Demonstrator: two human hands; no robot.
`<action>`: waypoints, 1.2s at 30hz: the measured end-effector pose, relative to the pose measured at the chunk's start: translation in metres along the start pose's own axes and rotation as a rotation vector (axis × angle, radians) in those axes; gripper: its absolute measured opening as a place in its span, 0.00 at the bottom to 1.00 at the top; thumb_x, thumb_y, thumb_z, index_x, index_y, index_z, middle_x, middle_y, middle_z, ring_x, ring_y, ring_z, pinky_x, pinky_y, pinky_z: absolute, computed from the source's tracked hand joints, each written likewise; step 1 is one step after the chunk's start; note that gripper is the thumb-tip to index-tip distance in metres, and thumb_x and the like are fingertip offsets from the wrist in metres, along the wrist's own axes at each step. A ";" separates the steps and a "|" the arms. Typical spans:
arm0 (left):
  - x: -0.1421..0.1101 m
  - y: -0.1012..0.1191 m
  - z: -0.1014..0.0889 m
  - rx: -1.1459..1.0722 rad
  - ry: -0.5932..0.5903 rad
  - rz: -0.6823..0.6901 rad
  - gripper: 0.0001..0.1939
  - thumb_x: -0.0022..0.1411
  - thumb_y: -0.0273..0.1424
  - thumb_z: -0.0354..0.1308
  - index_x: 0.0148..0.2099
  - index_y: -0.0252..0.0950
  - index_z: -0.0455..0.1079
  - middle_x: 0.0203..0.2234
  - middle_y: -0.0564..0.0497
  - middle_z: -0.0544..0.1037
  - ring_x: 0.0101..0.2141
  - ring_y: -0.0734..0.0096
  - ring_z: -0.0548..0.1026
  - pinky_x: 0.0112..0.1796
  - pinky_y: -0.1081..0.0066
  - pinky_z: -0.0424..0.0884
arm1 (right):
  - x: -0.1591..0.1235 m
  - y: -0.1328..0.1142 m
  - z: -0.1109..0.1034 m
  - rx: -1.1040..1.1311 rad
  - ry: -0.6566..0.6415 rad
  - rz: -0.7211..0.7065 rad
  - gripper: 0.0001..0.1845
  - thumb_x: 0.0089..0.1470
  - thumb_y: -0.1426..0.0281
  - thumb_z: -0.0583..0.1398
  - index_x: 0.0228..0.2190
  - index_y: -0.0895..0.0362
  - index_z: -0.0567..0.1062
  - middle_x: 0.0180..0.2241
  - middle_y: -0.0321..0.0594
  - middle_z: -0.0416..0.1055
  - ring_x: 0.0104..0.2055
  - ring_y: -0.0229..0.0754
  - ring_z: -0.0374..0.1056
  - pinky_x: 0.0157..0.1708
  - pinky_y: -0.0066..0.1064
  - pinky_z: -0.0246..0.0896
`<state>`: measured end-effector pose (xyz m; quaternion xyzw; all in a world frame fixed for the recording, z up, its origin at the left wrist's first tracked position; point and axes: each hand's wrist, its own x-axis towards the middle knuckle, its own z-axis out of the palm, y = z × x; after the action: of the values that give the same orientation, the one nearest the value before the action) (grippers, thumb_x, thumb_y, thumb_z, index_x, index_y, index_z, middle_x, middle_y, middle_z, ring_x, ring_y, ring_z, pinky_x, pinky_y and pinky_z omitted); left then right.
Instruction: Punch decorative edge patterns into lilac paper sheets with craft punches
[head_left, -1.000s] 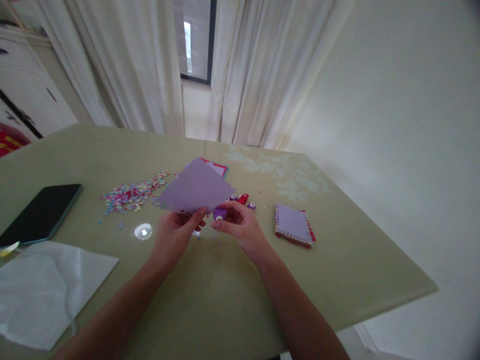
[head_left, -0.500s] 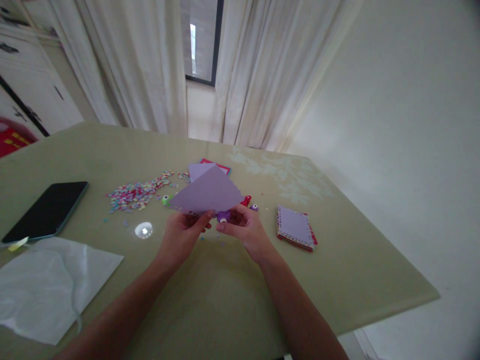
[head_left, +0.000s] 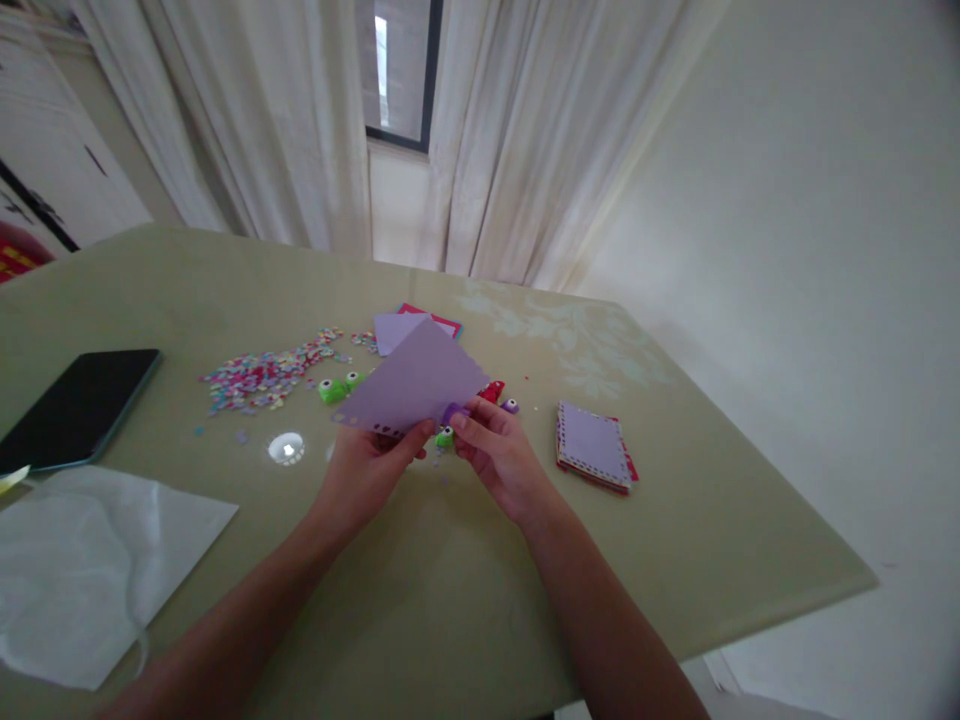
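Above the table, my left hand [head_left: 367, 470] pinches a lilac sheet of paper [head_left: 420, 375] by its near edge, thumb on top. Small punched holes run along that edge. My right hand [head_left: 495, 450] is closed around a small purple paper punch [head_left: 452, 413] at the sheet's right near edge; the fingers and paper hide part of it. Just below the punch shows a green piece with an eye [head_left: 445, 437]. A green punch with googly eyes [head_left: 331, 390] stands left of the sheet, and a red one [head_left: 493, 391] lies behind my right hand, beside a purple eyed piece [head_left: 511, 405].
Confetti [head_left: 259, 380] is heaped at left centre. A stack of punched cards [head_left: 594, 447] lies to the right, more cards [head_left: 397, 330] behind the sheet. A phone [head_left: 82, 405], a white face mask [head_left: 67, 580] and a shiny round spot [head_left: 286, 448] are at left.
The sheet has tilted and turned slightly in my left hand. The purple punch has turned in my right hand, and its eye no longer shows. The camera view has shifted a little.
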<state>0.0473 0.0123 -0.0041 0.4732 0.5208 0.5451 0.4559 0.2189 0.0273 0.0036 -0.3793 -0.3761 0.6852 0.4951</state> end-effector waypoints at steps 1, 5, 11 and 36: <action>0.000 -0.001 0.000 -0.005 -0.006 -0.003 0.16 0.51 0.45 0.73 0.34 0.38 0.79 0.22 0.51 0.81 0.22 0.63 0.78 0.24 0.68 0.72 | 0.000 0.000 0.000 0.001 0.001 0.005 0.21 0.41 0.59 0.80 0.33 0.54 0.82 0.31 0.33 0.75 0.28 0.34 0.64 0.29 0.28 0.60; 0.000 -0.003 0.002 -0.024 -0.023 -0.017 0.17 0.51 0.45 0.73 0.37 0.38 0.79 0.25 0.50 0.83 0.23 0.62 0.78 0.25 0.67 0.74 | 0.000 0.001 0.002 0.006 0.033 0.006 0.21 0.40 0.58 0.81 0.28 0.55 0.80 0.26 0.31 0.71 0.26 0.33 0.63 0.27 0.28 0.58; -0.002 0.001 0.004 -0.036 -0.030 -0.027 0.18 0.50 0.45 0.74 0.36 0.38 0.80 0.24 0.49 0.83 0.22 0.61 0.79 0.24 0.67 0.74 | 0.000 0.004 0.004 -0.054 0.038 -0.017 0.23 0.41 0.55 0.79 0.26 0.54 0.77 0.24 0.30 0.68 0.24 0.34 0.60 0.25 0.30 0.56; -0.003 -0.006 0.005 -0.034 -0.088 -0.019 0.15 0.55 0.43 0.73 0.39 0.37 0.82 0.28 0.49 0.85 0.24 0.63 0.80 0.25 0.68 0.77 | -0.002 0.012 0.012 -0.046 0.081 -0.037 0.26 0.43 0.50 0.77 0.27 0.55 0.74 0.21 0.27 0.62 0.21 0.32 0.50 0.21 0.28 0.42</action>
<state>0.0524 0.0099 -0.0102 0.4839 0.4955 0.5282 0.4912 0.2035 0.0207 -0.0017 -0.4112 -0.3784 0.6512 0.5135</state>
